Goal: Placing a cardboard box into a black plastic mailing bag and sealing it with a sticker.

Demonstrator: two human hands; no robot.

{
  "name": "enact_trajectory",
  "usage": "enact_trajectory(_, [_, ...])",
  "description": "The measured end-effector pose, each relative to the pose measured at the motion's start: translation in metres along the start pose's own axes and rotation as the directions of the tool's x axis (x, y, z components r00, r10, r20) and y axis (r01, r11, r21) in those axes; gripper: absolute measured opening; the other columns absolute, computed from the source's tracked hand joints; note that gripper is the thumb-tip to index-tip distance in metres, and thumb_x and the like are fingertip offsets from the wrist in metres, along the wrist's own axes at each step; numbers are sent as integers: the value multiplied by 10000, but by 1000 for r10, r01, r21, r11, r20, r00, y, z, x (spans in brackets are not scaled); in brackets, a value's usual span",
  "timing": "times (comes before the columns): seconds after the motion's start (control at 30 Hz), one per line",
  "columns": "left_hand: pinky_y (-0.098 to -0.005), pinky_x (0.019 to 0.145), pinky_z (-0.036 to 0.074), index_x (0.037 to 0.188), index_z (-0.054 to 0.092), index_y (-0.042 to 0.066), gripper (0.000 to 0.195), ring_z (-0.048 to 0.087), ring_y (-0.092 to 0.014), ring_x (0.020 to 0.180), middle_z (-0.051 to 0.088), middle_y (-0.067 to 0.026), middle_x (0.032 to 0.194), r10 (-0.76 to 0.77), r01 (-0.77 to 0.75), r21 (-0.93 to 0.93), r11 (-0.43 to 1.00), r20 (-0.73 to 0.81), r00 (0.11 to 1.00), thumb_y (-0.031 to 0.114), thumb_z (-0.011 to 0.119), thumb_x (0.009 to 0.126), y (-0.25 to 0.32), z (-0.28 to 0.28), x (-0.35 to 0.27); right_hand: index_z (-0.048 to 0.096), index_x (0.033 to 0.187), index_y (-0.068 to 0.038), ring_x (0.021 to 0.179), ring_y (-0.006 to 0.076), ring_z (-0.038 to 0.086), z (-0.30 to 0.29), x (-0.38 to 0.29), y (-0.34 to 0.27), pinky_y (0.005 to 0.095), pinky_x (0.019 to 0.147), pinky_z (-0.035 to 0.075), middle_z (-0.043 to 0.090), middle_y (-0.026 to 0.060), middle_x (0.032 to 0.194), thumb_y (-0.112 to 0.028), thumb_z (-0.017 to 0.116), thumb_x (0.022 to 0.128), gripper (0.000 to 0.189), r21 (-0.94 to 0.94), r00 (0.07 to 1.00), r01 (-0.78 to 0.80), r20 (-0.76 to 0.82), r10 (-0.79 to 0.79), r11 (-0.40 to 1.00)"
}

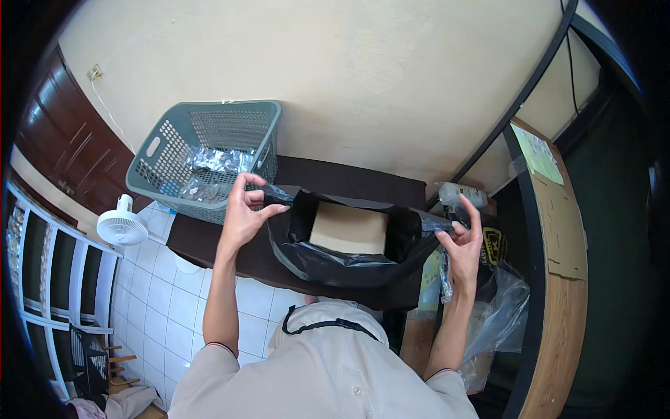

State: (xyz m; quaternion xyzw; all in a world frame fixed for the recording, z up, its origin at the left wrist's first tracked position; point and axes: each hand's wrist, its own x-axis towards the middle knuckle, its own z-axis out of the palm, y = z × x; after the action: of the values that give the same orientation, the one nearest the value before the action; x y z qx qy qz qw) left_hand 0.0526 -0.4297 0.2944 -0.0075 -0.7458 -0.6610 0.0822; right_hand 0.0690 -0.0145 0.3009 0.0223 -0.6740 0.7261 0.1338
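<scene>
A black plastic bag point(340, 269) spreads open over the dark cloth-covered table point(361, 175), with a brown cardboard box point(349, 229) inside it. At the bag's left end, my left hand point(246, 207) pinches a corner of the rim between thumb and fingers. My right hand point(463, 238) grips the opposite corner between thumb and fingers, with the index finger raised. The lower part of the box is hidden within the bag. Just beyond my left hand stands a grey-green perforated plastic basket point(201, 205) holding clear packets of small items point(217, 160).
A white fan point(123, 226) stands left of the table. On the right are a wooden shelf point(560, 324) with flattened cardboard point(557, 225), a wrapped bottle-like item point(461, 195) and clear plastic sheeting point(497, 309). The wall point(366, 78) lies behind the table.
</scene>
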Motion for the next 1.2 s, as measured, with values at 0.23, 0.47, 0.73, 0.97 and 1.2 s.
enact_trajectory(0.23, [-308, 679, 466, 939, 794, 36, 254, 526, -135, 688, 616, -20, 779, 170, -275, 518, 810, 241, 955, -20, 868, 702, 22, -9, 19, 785, 926, 41, 837, 109, 606, -30, 22, -22, 255, 742, 468, 667, 33, 808, 37, 809, 779, 149, -519, 921, 377, 299, -251, 767])
enact_trajectory(0.47, [-245, 808, 543, 983, 796, -34, 100, 703, -122, 848, 788, -85, 912, 201, -201, -7, 980, 69, 977, 17, 751, 910, -18, -16, 36, 762, 934, 59, 1054, 258, 715, -42, 28, 14, 413, 1030, 499, 776, 133, 1003, 27, 714, 891, 72, -310, 917, 392, 208, -341, 866])
enact_trajectory(0.73, [-203, 663, 471, 996, 799, -18, 126, 604, -40, 734, 751, -11, 830, 302, -290, 85, 953, -211, 930, 61, 801, 898, -37, 3, 61, 743, 986, 87, 973, 199, 714, -41, 58, 26, 318, 937, 531, 773, 124, 992, 30, 682, 936, 98, -374, 911, 405, 83, -404, 835])
enact_trajectory(0.97, [-212, 710, 509, 987, 800, -19, 109, 644, -57, 767, 769, -37, 858, 280, -270, 84, 959, -161, 946, 50, 789, 904, -41, 3, 59, 742, 977, 84, 924, 169, 703, -52, 55, 25, 275, 852, 536, 763, 119, 985, 47, 690, 930, 79, -392, 890, 431, 33, -455, 813])
enact_trajectory(1.2, [-220, 737, 517, 971, 804, -16, 102, 661, -63, 800, 774, -38, 879, 205, -203, 43, 978, -31, 978, 62, 786, 906, -31, 13, 69, 746, 985, 75, 938, 152, 688, -60, 63, 31, 266, 844, 526, 756, 102, 993, 48, 686, 932, 84, -452, 933, 334, 34, -359, 827])
